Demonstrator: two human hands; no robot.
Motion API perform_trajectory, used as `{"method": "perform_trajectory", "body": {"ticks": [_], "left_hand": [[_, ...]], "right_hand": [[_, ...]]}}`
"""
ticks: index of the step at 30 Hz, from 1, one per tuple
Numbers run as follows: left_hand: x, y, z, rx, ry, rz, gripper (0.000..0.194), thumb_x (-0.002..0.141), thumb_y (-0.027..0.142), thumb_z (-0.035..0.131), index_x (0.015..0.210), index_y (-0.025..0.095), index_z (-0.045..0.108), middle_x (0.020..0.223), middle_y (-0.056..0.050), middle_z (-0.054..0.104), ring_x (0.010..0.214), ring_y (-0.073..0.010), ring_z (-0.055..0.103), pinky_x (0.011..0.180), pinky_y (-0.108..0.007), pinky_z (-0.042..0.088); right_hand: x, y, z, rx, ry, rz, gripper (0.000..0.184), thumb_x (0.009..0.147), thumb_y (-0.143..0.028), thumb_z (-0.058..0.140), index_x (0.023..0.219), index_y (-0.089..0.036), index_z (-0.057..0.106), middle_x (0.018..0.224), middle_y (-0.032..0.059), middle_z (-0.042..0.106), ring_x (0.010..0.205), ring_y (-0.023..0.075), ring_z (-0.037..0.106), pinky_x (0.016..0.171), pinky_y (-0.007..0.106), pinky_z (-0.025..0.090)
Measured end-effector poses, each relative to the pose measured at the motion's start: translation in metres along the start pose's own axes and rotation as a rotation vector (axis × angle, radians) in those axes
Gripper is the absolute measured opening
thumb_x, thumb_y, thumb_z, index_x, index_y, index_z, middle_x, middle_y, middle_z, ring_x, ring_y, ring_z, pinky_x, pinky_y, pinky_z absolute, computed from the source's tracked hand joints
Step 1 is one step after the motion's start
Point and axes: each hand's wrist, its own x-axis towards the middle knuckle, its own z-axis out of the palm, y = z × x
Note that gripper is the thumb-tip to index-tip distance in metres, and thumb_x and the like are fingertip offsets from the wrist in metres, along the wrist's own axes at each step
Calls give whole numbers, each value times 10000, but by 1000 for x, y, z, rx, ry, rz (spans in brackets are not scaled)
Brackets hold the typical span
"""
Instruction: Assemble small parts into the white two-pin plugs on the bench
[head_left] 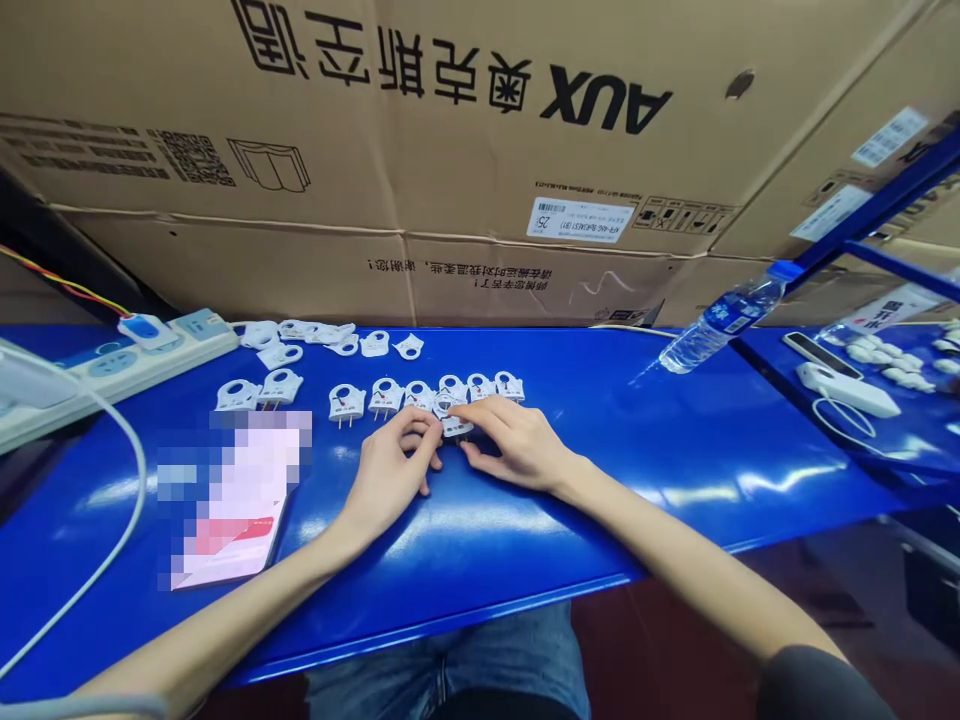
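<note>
My left hand [394, 470] and my right hand [514, 445] meet over one small white plug [454, 424] on the blue table [675, 440]. Fingertips of both hands pinch it. Just behind my hands runs a row of several white plugs [420, 395], each with two metal pins. More white plug covers [322, 340] lie in a loose group farther back on the left, and two plugs [259, 392] sit left of the row.
A white power strip [112, 365] with a cable lies at the far left. A booklet [232, 510] rests near my left forearm. A water bottle [724, 318] lies on its side at the right. Big cardboard boxes [450, 150] wall the back. Another bench [862, 390] holds white parts.
</note>
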Motion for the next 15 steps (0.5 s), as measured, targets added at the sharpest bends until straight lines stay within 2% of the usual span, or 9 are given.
{"method": "perform_trajectory", "body": {"ticks": [2, 4, 8, 12, 15], "left_hand": [[-1, -1, 1, 42, 35, 37, 329, 914, 533, 601, 968, 209, 628, 726, 8, 654, 504, -126, 598, 412, -222, 446], [-2, -2, 1, 130, 86, 134, 272, 940, 480, 582, 951, 212, 634, 789, -4, 672, 605, -135, 638, 492, -231, 482], [-4, -4, 3, 252, 152, 287, 207, 968, 403, 563, 920, 213, 628, 796, 6, 658, 680, -127, 606, 606, -243, 481], [-6, -5, 4, 268, 144, 321, 196, 986, 393, 544, 941, 215, 615, 786, 18, 636, 667, -121, 571, 581, -240, 441], [-7, -6, 4, 358, 83, 331, 170, 985, 355, 538, 912, 223, 615, 737, 41, 591, 635, -112, 528, 610, -252, 419]], "right_hand": [[0, 0, -1, -8, 14, -11, 310, 1013, -215, 562, 1317, -166, 599, 1128, 108, 757, 992, 224, 724, 770, 329, 624], [0, 0, -3, -7, 4, -3, 323, 1010, -216, 562, 1329, -172, 589, 1133, 108, 755, 995, 224, 724, 762, 330, 625], [-1, -2, -3, 8, -30, 37, 367, 1008, -235, 569, 1373, -193, 564, 1164, 107, 745, 1029, 220, 720, 787, 326, 620], [0, 4, -8, -9, -11, 81, 393, 999, -245, 575, 1391, -219, 553, 1187, 97, 737, 1045, 221, 712, 820, 329, 608], [1, 20, -15, -20, 43, 195, 421, 965, -236, 608, 1382, -217, 554, 1170, 92, 729, 1045, 231, 702, 844, 341, 594]]}}
